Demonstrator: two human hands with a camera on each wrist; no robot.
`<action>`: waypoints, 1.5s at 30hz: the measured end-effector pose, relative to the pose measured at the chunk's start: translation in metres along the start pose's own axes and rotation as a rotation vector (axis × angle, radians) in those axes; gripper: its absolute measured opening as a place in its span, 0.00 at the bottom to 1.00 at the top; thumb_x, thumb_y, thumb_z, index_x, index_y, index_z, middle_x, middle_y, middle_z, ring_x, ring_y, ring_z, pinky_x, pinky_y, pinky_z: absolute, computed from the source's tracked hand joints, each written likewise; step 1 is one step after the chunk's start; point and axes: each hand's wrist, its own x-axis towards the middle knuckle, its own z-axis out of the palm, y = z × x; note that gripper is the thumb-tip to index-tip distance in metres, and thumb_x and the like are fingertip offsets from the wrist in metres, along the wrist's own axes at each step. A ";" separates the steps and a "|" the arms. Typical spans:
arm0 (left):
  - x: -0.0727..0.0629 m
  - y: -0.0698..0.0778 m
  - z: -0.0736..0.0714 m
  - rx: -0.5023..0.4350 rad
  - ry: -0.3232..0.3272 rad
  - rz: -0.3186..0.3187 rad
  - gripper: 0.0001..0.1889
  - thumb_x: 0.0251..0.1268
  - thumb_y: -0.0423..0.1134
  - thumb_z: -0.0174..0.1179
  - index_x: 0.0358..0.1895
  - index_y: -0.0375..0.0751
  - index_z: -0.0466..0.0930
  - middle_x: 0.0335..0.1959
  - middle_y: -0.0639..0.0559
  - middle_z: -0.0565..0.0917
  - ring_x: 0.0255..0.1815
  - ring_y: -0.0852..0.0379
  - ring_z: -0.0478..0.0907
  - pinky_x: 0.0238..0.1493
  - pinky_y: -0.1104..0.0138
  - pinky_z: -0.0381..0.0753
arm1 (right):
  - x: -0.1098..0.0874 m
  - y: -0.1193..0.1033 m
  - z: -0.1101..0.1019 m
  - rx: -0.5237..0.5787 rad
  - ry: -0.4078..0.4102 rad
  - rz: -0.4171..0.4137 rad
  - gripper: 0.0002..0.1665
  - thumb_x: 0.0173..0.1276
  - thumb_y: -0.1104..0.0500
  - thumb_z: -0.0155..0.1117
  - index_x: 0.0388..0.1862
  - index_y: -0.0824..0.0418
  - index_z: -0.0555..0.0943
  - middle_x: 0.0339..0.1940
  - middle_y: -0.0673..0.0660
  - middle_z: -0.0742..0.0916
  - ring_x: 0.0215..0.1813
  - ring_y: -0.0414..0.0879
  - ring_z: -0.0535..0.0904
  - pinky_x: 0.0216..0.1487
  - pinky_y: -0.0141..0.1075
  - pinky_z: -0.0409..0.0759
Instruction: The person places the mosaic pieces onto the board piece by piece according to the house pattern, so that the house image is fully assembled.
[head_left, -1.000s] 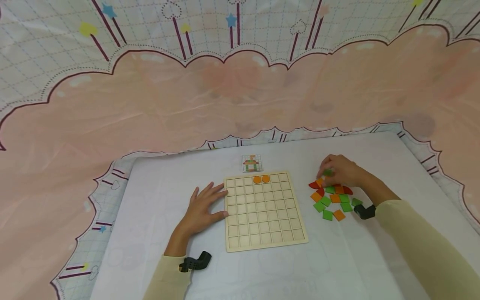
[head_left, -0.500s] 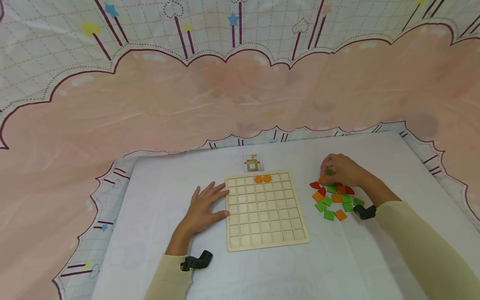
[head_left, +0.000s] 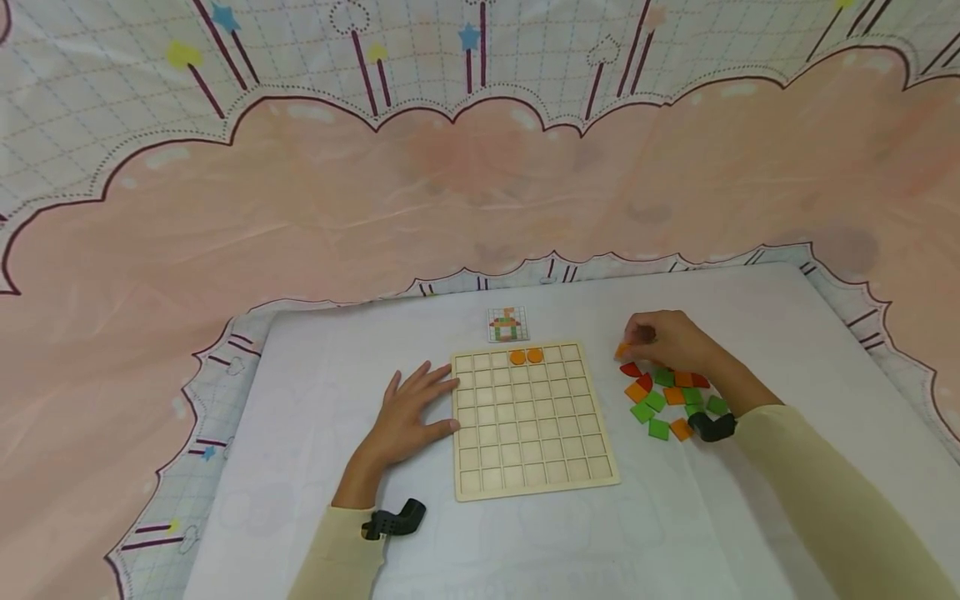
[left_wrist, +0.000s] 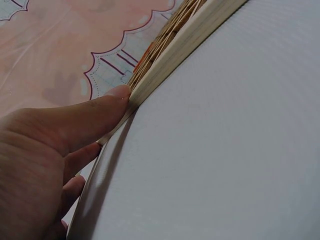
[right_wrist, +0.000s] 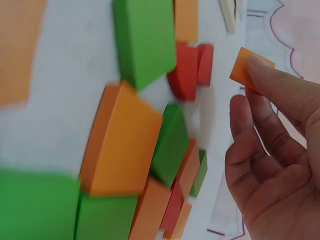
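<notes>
Head and wrist views of a person seated at a table covered in a pale cloth (head_left: pixel 315 392). The right hand (head_left: pixel 671 340) is raised just above the far edge of a loose heap of green, orange and red wooden tiles (head_left: pixel 670 398) near the table's right side, and pinches a small orange square tile (head_left: pixel 622 351) between thumb and fingertips (right_wrist: pixel 260 65); the remaining fingers curl loosely and hold nothing else. The tile is clear of the heap and tilted, one flat face towards the thumb. A square wooden grid board (head_left: pixel 531 419) lies at the table's middle, to the left of the held tile, with two orange round tiles (head_left: pixel 526 357) seated side by side in its far row. The board's near-right cells lie closest to the right hand. The left hand (head_left: pixel 408 412) lies flat on the cloth, fingers straight, thumb (left_wrist: pixel 102 107) pressed against the board's left edge. A small printed pattern card (head_left: pixel 507 324) lies just beyond the board's far edge.
</notes>
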 end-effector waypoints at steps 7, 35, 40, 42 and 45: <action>0.001 0.001 -0.001 0.002 -0.004 -0.001 0.36 0.60 0.52 0.72 0.72 0.50 0.75 0.80 0.51 0.67 0.85 0.42 0.51 0.81 0.37 0.33 | 0.007 -0.010 0.007 0.071 0.002 -0.031 0.08 0.67 0.51 0.74 0.38 0.50 0.83 0.37 0.49 0.86 0.45 0.47 0.80 0.51 0.39 0.81; 0.000 0.000 -0.001 0.001 0.010 0.024 0.35 0.60 0.52 0.71 0.71 0.49 0.75 0.79 0.50 0.67 0.84 0.41 0.52 0.80 0.36 0.34 | 0.050 -0.074 0.051 0.307 -0.099 -0.142 0.08 0.66 0.57 0.75 0.43 0.56 0.87 0.40 0.51 0.90 0.44 0.46 0.84 0.51 0.39 0.82; 0.000 -0.001 0.000 0.005 0.011 0.024 0.35 0.61 0.53 0.71 0.71 0.49 0.75 0.79 0.50 0.67 0.84 0.41 0.52 0.80 0.36 0.34 | 0.056 -0.083 0.060 0.298 -0.114 -0.166 0.04 0.66 0.59 0.74 0.39 0.54 0.89 0.39 0.50 0.90 0.42 0.44 0.84 0.49 0.37 0.83; 0.000 0.000 0.000 0.001 0.017 0.032 0.35 0.60 0.52 0.71 0.71 0.49 0.75 0.79 0.50 0.68 0.84 0.40 0.52 0.80 0.35 0.35 | 0.057 -0.086 0.064 0.300 -0.120 -0.168 0.04 0.66 0.59 0.74 0.39 0.55 0.89 0.38 0.51 0.90 0.42 0.44 0.84 0.48 0.36 0.83; 0.000 0.000 0.000 -0.003 0.023 0.037 0.35 0.60 0.51 0.72 0.71 0.48 0.76 0.79 0.49 0.68 0.84 0.39 0.53 0.79 0.34 0.35 | 0.059 -0.089 0.068 0.294 -0.121 -0.153 0.04 0.66 0.59 0.74 0.39 0.54 0.89 0.38 0.50 0.90 0.41 0.43 0.84 0.47 0.36 0.82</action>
